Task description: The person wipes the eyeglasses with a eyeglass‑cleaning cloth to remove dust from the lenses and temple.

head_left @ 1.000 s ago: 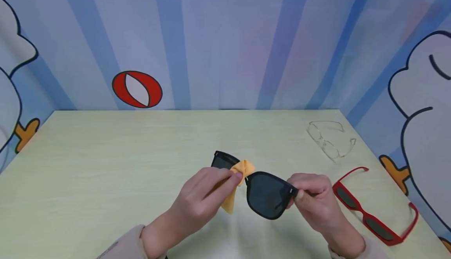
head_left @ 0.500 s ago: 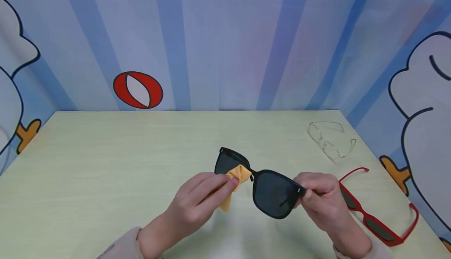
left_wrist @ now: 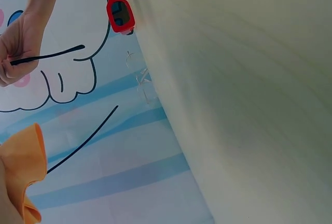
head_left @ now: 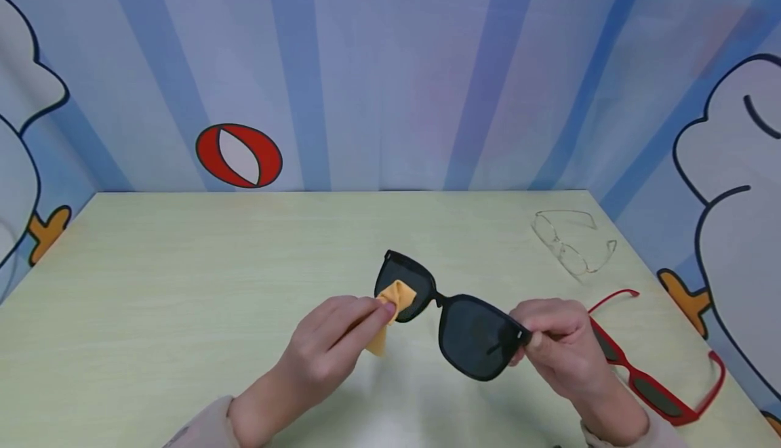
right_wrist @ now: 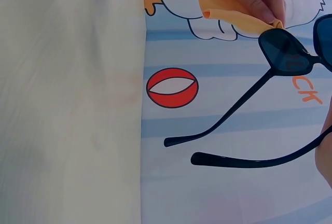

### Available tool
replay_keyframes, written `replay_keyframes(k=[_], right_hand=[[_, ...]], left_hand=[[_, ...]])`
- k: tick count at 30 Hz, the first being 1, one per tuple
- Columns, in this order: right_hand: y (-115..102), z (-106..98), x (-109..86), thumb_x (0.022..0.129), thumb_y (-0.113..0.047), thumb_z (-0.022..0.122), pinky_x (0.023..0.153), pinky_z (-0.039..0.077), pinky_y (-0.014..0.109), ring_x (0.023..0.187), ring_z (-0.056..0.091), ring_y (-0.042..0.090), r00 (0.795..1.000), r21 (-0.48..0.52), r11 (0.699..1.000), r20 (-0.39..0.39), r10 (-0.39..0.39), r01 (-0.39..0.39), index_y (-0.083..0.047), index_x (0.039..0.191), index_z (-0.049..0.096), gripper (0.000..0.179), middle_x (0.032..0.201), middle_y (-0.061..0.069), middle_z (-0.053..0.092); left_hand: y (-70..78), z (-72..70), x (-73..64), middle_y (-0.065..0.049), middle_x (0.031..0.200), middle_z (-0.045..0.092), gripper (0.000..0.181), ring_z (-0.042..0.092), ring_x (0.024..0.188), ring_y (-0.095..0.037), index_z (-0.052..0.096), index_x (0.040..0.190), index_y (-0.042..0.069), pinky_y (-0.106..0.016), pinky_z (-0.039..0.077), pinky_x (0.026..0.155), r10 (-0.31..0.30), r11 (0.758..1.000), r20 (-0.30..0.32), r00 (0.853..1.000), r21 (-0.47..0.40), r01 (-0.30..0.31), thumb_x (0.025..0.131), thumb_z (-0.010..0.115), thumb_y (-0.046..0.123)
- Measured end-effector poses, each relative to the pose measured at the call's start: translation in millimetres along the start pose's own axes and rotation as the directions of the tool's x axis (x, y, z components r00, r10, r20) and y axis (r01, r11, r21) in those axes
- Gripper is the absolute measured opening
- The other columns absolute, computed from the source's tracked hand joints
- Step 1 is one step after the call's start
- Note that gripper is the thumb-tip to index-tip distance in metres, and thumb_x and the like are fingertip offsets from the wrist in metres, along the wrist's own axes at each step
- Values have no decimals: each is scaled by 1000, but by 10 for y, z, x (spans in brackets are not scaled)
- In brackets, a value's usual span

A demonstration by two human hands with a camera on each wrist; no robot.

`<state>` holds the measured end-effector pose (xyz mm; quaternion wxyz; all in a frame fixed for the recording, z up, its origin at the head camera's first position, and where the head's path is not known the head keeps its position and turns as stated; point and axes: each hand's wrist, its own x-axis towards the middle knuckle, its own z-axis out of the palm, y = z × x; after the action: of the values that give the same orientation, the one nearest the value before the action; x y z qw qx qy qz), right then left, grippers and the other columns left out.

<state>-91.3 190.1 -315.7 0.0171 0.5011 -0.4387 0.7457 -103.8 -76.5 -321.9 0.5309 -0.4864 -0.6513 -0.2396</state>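
Note:
Black sunglasses (head_left: 478,336) are held up over the table, tilted, lenses facing the head camera. My right hand (head_left: 558,346) grips them at the hinge corner on the right, fingers and thumb pinching the frame. Both temple arms (right_wrist: 233,161) stick out unfolded in the right wrist view. My left hand (head_left: 332,339) pinches a folded orange cloth (head_left: 398,297) between thumb and fingers. In the head view the cloth overlaps the lower part of the left-side lens (head_left: 399,275). The left wrist view shows the cloth (left_wrist: 23,162) close up, with one temple arm (left_wrist: 83,145) beyond it.
Red sunglasses (head_left: 655,394) lie unfolded at the table's right side, partly behind the right hand. Thin-rimmed clear glasses (head_left: 567,245) lie farther back on the right. A striped blue backdrop (head_left: 378,75) with cartoon prints rises behind the pale table (head_left: 183,265).
The left hand with the cloth has shifted left, from beside the bridge onto the left-side lens. The right hand and black sunglasses have moved slightly right, baring more of that lens.

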Motion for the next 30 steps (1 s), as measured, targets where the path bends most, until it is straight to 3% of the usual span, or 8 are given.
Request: replay_keyframes(k=[5,13,20,30], right_hand=[[-1,-3,-5,94,3,46,53,41,34,73,51,25,1000,0,1000,28,-1,1,9,104,65,22,88,13,64],[0,7,-2,95,3,46,50,39,35,71,51,26,998,-2,1000,65,-12,13,9,103,66,22,88,13,65],[6,6,2,94,3,49,50,44,34,66,50,27,994,-30,999,110,-17,21,8,99,67,20,80,15,62],[39,33,-1,93,0,51,46,42,35,63,52,26,985,-127,991,161,61,-41,4,91,67,16,69,18,54]], left_hand=[[-19,0,-65,-12,87,63,21,60,69,-20,69,94,-4,-24,54,64,-77,997,20,997,17,76,96,50,4],[-20,-3,-112,-11,87,61,23,58,69,-21,69,97,-5,-26,54,62,-182,983,19,983,39,181,96,49,6],[-19,-9,-91,-12,85,60,23,57,68,-21,70,95,-5,-25,53,59,-182,982,-10,983,54,182,96,50,5],[3,34,2,-11,87,61,22,57,69,-21,69,97,-5,-24,53,61,-141,990,-16,990,22,142,96,52,8]])
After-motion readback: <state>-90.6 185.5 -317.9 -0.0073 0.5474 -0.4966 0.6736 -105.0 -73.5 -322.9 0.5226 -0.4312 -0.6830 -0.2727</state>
